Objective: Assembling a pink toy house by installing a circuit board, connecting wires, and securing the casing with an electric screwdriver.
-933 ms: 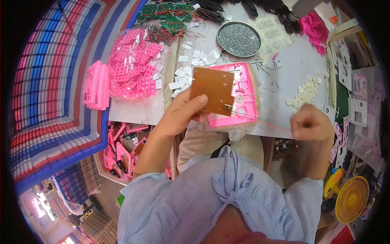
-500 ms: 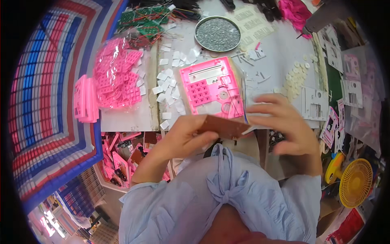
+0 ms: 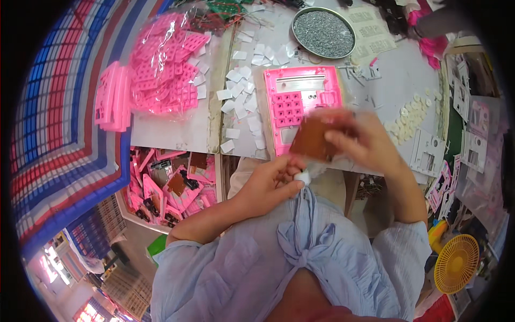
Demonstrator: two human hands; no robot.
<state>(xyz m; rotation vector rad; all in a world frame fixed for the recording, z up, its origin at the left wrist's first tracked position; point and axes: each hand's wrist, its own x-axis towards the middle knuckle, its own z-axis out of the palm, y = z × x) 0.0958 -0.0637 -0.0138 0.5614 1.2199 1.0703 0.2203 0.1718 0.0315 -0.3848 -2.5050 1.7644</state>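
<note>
My right hand (image 3: 357,137), a little blurred, grips a brown circuit board (image 3: 311,140) by its right side, over the lower part of a pink plastic panel (image 3: 278,134). The panel lies on the table with a pink button pad (image 3: 287,109) set in it; its lower right is hidden by the board and hand. Just below the board, my left hand (image 3: 273,180) is closed, pinching a small white square piece (image 3: 303,177) between thumb and fingers, near the knot of the blue shirt.
Loose white squares (image 3: 236,91) are scattered left of the panel, beside a clear bag of pink parts (image 3: 166,70). A round tin of screws (image 3: 324,32) stands behind. White round pieces (image 3: 413,118) lie right; an open box of pink assemblies (image 3: 171,188) sits below left; a yellow fan (image 3: 456,263) stands lower right.
The brown board has passed from my left hand to my right and turned its brown face up. My left hand now pinches the white piece. The whole view has shifted.
</note>
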